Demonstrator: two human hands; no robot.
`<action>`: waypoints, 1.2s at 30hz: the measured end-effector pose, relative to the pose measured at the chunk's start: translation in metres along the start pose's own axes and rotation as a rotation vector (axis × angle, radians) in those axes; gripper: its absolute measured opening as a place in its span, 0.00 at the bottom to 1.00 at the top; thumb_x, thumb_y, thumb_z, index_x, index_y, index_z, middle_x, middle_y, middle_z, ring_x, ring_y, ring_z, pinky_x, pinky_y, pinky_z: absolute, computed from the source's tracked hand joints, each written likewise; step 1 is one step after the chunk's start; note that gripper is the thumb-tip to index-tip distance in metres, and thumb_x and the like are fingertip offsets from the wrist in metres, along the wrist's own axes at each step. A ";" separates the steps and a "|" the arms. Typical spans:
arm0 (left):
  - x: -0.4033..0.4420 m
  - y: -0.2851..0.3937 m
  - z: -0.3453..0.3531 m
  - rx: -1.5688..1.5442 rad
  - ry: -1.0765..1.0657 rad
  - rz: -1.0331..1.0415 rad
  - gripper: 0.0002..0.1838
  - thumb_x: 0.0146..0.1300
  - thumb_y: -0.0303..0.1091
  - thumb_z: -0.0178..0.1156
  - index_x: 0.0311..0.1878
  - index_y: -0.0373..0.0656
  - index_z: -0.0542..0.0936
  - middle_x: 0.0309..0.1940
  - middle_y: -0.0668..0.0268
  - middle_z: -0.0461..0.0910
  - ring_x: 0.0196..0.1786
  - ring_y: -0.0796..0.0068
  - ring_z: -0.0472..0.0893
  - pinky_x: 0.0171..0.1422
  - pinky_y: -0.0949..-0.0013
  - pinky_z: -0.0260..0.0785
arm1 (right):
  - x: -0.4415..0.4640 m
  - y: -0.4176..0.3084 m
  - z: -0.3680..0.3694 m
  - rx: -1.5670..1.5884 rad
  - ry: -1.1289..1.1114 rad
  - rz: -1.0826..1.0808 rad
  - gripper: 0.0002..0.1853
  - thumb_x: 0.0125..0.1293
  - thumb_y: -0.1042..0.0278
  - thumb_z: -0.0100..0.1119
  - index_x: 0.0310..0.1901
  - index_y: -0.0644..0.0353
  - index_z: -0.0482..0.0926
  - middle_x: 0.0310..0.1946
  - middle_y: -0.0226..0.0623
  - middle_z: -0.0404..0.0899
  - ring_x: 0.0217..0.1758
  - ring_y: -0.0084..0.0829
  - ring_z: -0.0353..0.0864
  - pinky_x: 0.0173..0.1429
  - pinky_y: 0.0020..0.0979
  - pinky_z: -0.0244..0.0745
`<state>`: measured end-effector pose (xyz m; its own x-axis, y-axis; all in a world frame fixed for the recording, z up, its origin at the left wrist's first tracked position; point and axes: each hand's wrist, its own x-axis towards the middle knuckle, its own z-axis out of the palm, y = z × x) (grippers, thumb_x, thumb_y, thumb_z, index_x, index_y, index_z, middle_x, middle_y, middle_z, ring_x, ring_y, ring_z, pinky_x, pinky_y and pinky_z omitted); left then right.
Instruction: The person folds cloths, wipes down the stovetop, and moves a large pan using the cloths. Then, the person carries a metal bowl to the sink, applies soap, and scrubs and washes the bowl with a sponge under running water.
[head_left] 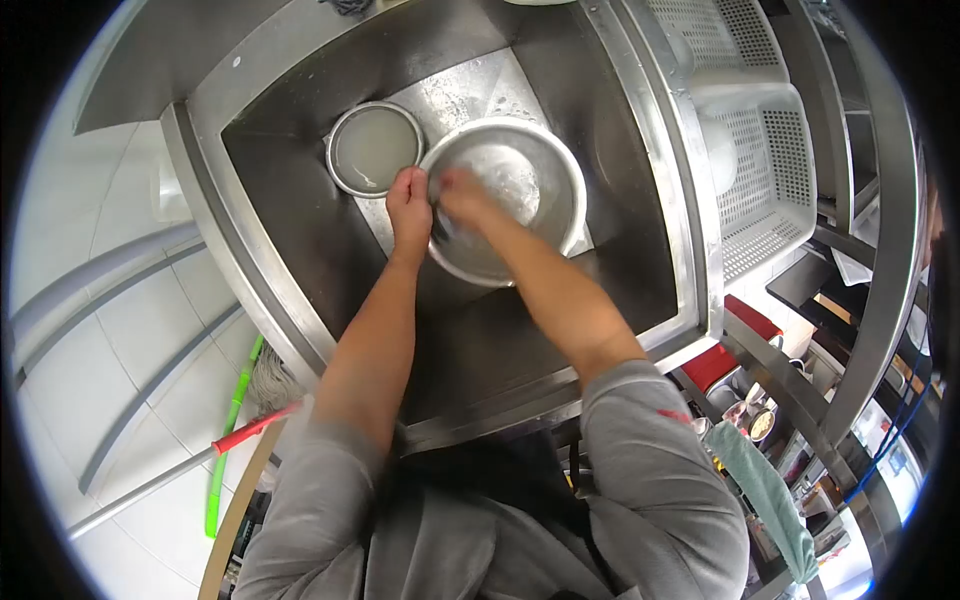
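A large round metal bowl rests in the metal sink. My left hand is closed on the bowl's left rim. Over the inside of the bowl, near that same rim, my right hand is blurred by motion; its fingers look curled, and whether they hold anything cannot be made out. Just left of the bowl stands a smaller round metal container with cloudy liquid in it, close to my left fingertips.
White perforated plastic baskets stand right of the sink. A mop, a green pole and a red-handled pole are at the lower left. A green cloth hangs at the lower right. Metal rails run along the right.
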<state>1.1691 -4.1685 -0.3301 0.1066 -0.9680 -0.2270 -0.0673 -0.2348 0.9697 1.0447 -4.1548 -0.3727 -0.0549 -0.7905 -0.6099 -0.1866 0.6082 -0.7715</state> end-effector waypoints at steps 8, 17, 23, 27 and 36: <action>-0.018 -0.007 0.006 -0.090 0.067 -0.075 0.10 0.69 0.33 0.56 0.34 0.38 0.78 0.27 0.77 0.72 0.33 0.85 0.67 0.39 0.77 0.62 | -0.027 -0.025 -0.007 0.003 -0.053 0.066 0.12 0.51 0.73 0.58 0.38 0.62 0.82 0.36 0.50 0.82 0.41 0.42 0.82 0.46 0.41 0.76; -0.006 -0.014 -0.011 -0.051 -0.013 -0.151 0.11 0.69 0.36 0.57 0.32 0.41 0.76 0.25 0.78 0.68 0.31 0.85 0.63 0.38 0.76 0.58 | -0.041 -0.002 0.014 -0.455 -0.193 0.012 0.15 0.55 0.72 0.59 0.45 0.63 0.79 0.42 0.52 0.81 0.43 0.41 0.82 0.44 0.42 0.77; -0.005 0.003 -0.004 0.106 -0.027 -0.054 0.12 0.68 0.32 0.58 0.28 0.39 0.74 0.23 0.75 0.68 0.29 0.85 0.64 0.33 0.74 0.60 | -0.025 0.004 0.010 -0.596 -0.164 -0.251 0.10 0.55 0.77 0.56 0.41 0.61 0.75 0.34 0.43 0.79 0.35 0.44 0.80 0.37 0.50 0.76; -0.016 -0.005 -0.006 0.002 -0.065 -0.131 0.06 0.68 0.32 0.58 0.38 0.41 0.80 0.29 0.76 0.73 0.33 0.85 0.67 0.37 0.78 0.61 | -0.024 -0.043 0.000 0.475 0.212 0.266 0.08 0.56 0.69 0.58 0.37 0.61 0.81 0.38 0.47 0.82 0.36 0.48 0.83 0.40 0.45 0.78; -0.015 -0.008 -0.006 -0.292 0.039 -0.215 0.05 0.67 0.30 0.58 0.34 0.42 0.78 0.27 0.78 0.70 0.32 0.84 0.65 0.38 0.75 0.60 | -0.027 -0.032 0.013 0.429 0.124 0.332 0.08 0.52 0.75 0.58 0.34 0.63 0.82 0.30 0.42 0.81 0.35 0.37 0.81 0.39 0.39 0.77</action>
<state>1.1735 -4.1519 -0.3335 0.1253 -0.8939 -0.4303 0.2459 -0.3922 0.8864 1.0647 -4.1519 -0.3341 -0.1622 -0.5379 -0.8273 0.2748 0.7806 -0.5614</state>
